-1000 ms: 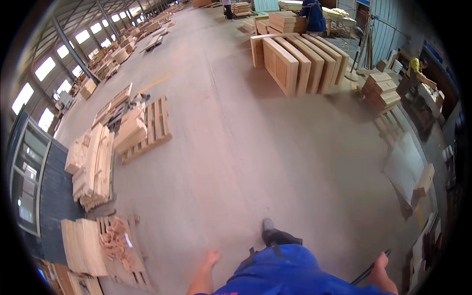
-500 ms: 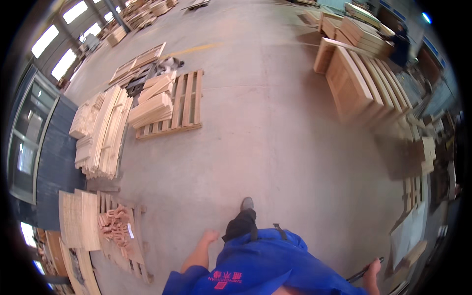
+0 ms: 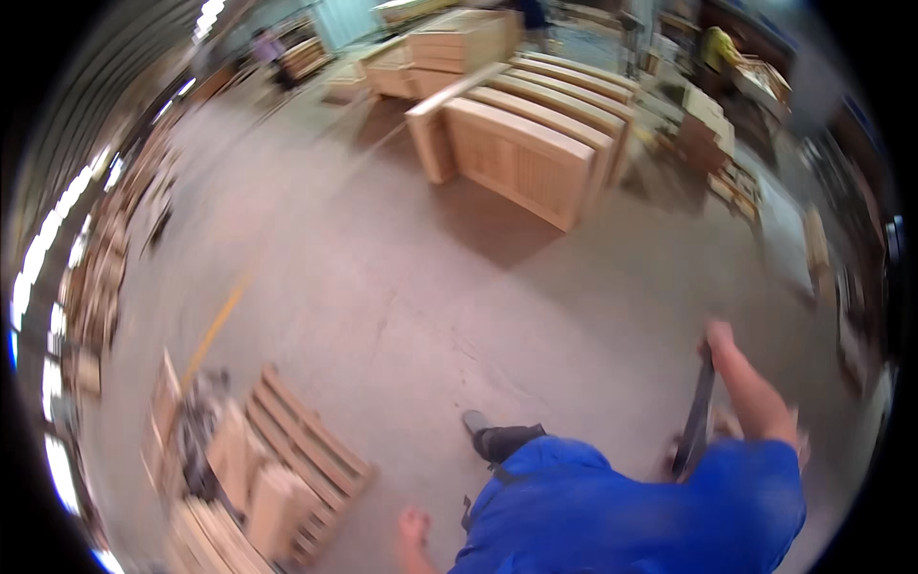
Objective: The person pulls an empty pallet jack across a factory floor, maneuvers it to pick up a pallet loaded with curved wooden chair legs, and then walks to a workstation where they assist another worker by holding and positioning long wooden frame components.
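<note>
My right hand [image 3: 719,337] is stretched out to the right, closed round the upper end of a long black handle [image 3: 699,411]. The handle slopes down beside my body. Its lower end meets something dark and blurred that my blue shirt partly hides, so I cannot make out the whole tool. My left hand [image 3: 414,526] hangs low on the other side, away from any object. Motion smears its fingers. One foot [image 3: 473,421] is stepping forward on the concrete floor.
Several thick wooden panels [image 3: 521,153] stand on edge ahead, with stacked timber [image 3: 459,43] behind. A slatted pallet [image 3: 306,450] holding boards lies at lower left. People work far off, one in yellow [image 3: 717,48] at the right. A yellow line [image 3: 215,330] crosses the floor.
My view has swung to the right, so the panels now sit ahead and the pallet at lower left. My right hand, still gripping the black handle, reaches farther forward.
</note>
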A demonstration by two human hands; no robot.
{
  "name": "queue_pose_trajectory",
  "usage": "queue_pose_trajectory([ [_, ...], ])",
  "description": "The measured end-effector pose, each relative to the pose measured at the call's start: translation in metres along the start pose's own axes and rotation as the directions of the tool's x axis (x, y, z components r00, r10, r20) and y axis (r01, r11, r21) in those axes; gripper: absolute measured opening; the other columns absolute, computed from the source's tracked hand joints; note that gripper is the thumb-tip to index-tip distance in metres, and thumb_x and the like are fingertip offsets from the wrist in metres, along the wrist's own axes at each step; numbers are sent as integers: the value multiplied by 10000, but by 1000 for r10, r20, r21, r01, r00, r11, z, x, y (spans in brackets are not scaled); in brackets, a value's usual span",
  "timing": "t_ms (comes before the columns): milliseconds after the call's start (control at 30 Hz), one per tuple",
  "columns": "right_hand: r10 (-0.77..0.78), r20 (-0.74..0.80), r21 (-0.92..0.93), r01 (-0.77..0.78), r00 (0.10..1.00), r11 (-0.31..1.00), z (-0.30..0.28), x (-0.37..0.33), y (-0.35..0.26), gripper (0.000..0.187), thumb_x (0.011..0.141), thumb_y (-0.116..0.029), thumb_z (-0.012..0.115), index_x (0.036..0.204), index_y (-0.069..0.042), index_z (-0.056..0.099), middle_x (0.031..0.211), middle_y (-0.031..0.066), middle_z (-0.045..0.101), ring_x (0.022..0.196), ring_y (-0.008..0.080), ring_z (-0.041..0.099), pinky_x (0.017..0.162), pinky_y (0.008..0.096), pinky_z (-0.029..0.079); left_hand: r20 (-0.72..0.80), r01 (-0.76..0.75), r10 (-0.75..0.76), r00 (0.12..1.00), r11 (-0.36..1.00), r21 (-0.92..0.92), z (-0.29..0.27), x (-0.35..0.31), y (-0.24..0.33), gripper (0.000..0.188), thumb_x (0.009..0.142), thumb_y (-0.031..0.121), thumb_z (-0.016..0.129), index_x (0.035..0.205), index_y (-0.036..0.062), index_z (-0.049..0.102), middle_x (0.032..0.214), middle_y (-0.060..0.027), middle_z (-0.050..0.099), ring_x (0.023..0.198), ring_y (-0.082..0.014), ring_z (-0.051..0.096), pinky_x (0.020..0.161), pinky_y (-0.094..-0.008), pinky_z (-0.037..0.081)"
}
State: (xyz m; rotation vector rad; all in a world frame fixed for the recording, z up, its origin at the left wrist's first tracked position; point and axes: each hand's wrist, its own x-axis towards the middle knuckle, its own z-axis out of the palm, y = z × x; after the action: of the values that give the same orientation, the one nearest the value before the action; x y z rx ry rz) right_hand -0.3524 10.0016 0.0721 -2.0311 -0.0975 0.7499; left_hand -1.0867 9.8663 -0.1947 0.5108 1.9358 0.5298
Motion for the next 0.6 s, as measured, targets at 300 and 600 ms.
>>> queue_pose_trajectory([
  [300, -84, -17, -196, 79, 996, 977, 314, -120, -115, 271, 842, -222, 650, 716, -9, 538, 554, 87, 542, 430, 198, 545, 418, 371, 450, 317, 110, -191, 929, 960, 256, -160, 211, 196, 214, 855, 141, 615, 1036, 31, 581, 845, -101, 666, 688, -172, 622, 579, -316, 518],
  [600, -96, 80, -70, 102, 992, 992, 580, -213, -188, 279, 844, -195, 667, 746, 40, 553, 573, 101, 555, 436, 188, 538, 429, 345, 467, 356, -50, -28, 934, 977, 209, -327, 465, 464, 297, 864, 118, 616, 1134, 25, 534, 889, -106, 652, 740, -170, 626, 617, -308, 526],
])
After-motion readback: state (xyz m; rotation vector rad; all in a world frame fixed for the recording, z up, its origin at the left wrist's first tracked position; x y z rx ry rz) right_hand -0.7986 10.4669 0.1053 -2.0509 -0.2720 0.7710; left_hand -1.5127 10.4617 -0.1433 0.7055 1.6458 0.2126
